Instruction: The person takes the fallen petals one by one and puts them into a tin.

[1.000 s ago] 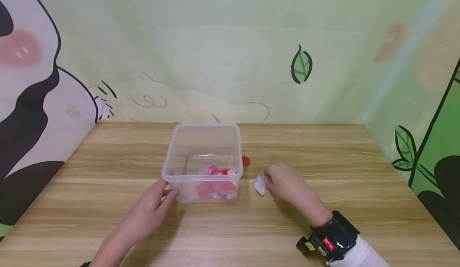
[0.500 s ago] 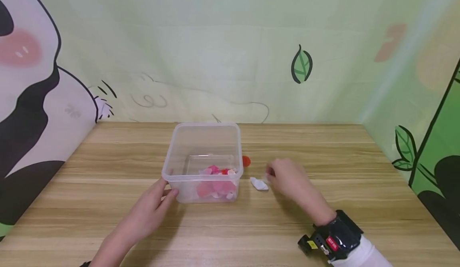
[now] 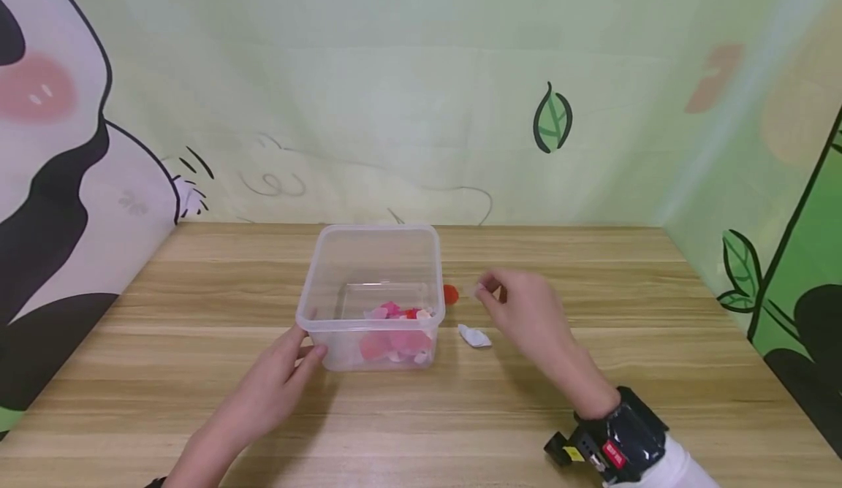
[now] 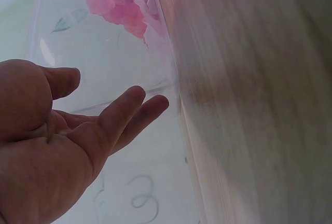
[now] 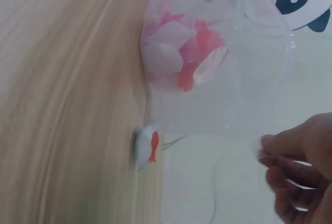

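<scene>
A clear plastic box (image 3: 368,325) stands on the wooden table, with pink, red and white petals (image 3: 395,342) heaped at its right side. My left hand (image 3: 270,386) rests against the box's left side; in the left wrist view its fingers (image 4: 124,111) are fairly straight beside the clear wall. To the right of the box, my right hand (image 3: 529,316) is raised, thumb and forefinger pinching a small pale petal (image 5: 258,147), blurred and mostly hidden by the fingertips. Below that hand, a white petal (image 3: 474,337) lies on the table.
A red petal (image 3: 450,295) lies right by the box's right wall. Behind the wooden table (image 3: 579,254) hangs a pale green printed cloth (image 3: 427,108), with a panda figure (image 3: 131,181) at left.
My right hand has drawn back from the white petal, then risen up and toward the box with a pale petal in its fingertips. The white petal has turned flatter. Left hand and box have stayed.
</scene>
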A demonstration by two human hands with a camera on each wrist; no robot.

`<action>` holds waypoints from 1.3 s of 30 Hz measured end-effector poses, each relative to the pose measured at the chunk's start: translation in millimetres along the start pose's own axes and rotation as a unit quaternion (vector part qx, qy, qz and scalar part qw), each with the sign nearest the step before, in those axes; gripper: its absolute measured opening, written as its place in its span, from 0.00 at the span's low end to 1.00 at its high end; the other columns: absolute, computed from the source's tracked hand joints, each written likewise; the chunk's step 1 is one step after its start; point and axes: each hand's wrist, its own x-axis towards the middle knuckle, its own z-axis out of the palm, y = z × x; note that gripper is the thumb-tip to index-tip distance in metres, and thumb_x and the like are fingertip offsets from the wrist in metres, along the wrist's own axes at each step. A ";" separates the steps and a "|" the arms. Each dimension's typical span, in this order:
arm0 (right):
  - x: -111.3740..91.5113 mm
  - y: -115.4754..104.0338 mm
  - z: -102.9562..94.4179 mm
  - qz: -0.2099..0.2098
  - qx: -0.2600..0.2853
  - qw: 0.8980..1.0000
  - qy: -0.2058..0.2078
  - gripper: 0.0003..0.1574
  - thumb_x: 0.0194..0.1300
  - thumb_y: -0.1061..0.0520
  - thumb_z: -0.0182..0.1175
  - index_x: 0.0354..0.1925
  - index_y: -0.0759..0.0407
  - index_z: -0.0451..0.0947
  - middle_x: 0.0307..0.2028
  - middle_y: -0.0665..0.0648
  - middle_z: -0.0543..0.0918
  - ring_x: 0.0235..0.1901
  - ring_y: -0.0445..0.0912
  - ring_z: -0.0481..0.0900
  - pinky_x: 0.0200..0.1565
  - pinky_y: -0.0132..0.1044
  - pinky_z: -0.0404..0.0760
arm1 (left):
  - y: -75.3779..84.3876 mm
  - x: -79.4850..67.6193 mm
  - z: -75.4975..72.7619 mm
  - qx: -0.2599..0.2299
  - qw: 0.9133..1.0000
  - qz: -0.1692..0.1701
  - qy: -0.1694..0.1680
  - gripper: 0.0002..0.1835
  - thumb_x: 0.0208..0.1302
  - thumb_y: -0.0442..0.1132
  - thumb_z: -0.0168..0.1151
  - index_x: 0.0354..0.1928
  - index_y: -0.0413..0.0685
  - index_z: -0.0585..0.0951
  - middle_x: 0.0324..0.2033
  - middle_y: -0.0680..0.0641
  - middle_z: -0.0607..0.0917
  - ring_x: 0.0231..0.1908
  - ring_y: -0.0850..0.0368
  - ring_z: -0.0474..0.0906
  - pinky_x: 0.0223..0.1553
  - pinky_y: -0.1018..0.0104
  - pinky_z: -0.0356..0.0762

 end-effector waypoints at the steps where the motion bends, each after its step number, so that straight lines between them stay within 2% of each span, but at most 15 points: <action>1: -0.3 -1.5 -0.4 -0.009 0.007 1.000 0.020 0.05 0.63 0.56 0.69 0.37 0.54 0.84 0.29 0.45 0.81 0.23 0.38 0.73 0.22 0.26 0.71 | 0.2 0.1 0.0 0.001 1.000 0.000 0.000 0.27 0.76 0.34 0.51 0.73 0.46 0.60 0.63 0.39 0.70 0.54 0.42 0.78 0.50 0.63 0.79; 4: -1.3 -6.0 -1.1 -0.042 0.028 0.996 0.075 0.08 0.59 0.59 0.72 0.38 0.56 0.84 0.30 0.46 0.83 0.25 0.38 0.76 0.24 0.26 0.72 | 0.6 0.4 -0.1 0.001 1.000 -0.001 -0.001 0.27 0.76 0.34 0.51 0.74 0.46 0.59 0.63 0.39 0.69 0.54 0.42 0.78 0.50 0.63 0.78; 8: -2.9 -10.8 -0.8 -0.082 0.043 0.989 0.117 0.09 0.55 0.60 0.75 0.35 0.55 0.84 0.29 0.46 0.83 0.26 0.38 0.78 0.25 0.24 0.72 | 0.6 0.6 -0.2 -0.001 1.000 -0.001 -0.002 0.27 0.76 0.35 0.51 0.74 0.47 0.59 0.64 0.39 0.69 0.54 0.42 0.77 0.50 0.62 0.78; 15: -5.5 -16.9 -0.9 -0.119 0.077 0.980 0.140 0.10 0.51 0.65 0.76 0.32 0.55 0.86 0.29 0.46 0.84 0.27 0.38 0.79 0.25 0.24 0.74 | -0.8 0.5 0.2 0.000 1.000 -0.001 -0.001 0.27 0.77 0.35 0.51 0.74 0.45 0.59 0.63 0.39 0.69 0.54 0.41 0.78 0.50 0.62 0.78; 19: -6.5 -20.6 1.2 -0.155 0.111 0.970 0.153 0.10 0.50 0.66 0.77 0.32 0.57 0.87 0.33 0.48 0.85 0.30 0.41 0.82 0.30 0.27 0.79 | -1.2 0.5 0.2 -0.001 1.000 0.001 0.001 0.28 0.77 0.35 0.51 0.74 0.44 0.58 0.63 0.39 0.69 0.54 0.41 0.78 0.51 0.62 0.78; 23: -8.7 -25.2 2.9 -0.176 0.138 0.960 0.167 0.10 0.49 0.67 0.76 0.32 0.59 0.87 0.35 0.50 0.84 0.34 0.43 0.83 0.35 0.27 0.80 | -0.8 0.6 0.2 -0.005 1.000 0.002 -0.001 0.28 0.77 0.35 0.50 0.74 0.46 0.59 0.64 0.40 0.69 0.55 0.41 0.77 0.51 0.62 0.78; 30: -10.6 -30.6 5.3 -0.218 0.133 0.953 0.163 0.12 0.51 0.67 0.75 0.38 0.60 0.88 0.36 0.51 0.84 0.36 0.45 0.81 0.38 0.25 0.79 | -0.5 0.5 0.2 -0.004 1.000 -0.003 0.000 0.27 0.77 0.35 0.50 0.74 0.46 0.59 0.63 0.40 0.70 0.54 0.41 0.77 0.50 0.62 0.78; 35: -10.9 -32.5 7.7 -0.245 0.119 0.951 0.144 0.13 0.55 0.66 0.73 0.41 0.61 0.88 0.37 0.52 0.84 0.37 0.46 0.80 0.39 0.26 0.78 | -1.4 0.8 0.6 -0.005 1.000 0.002 0.001 0.27 0.76 0.34 0.50 0.74 0.46 0.59 0.64 0.39 0.69 0.54 0.41 0.77 0.51 0.62 0.78; 39: -11.2 -33.5 8.8 -0.251 0.108 0.953 0.131 0.14 0.57 0.66 0.71 0.44 0.60 0.87 0.38 0.53 0.83 0.38 0.47 0.79 0.40 0.27 0.78 | -1.9 1.2 0.5 -0.010 1.000 0.005 0.000 0.27 0.76 0.34 0.50 0.74 0.45 0.59 0.64 0.38 0.68 0.55 0.40 0.77 0.51 0.63 0.78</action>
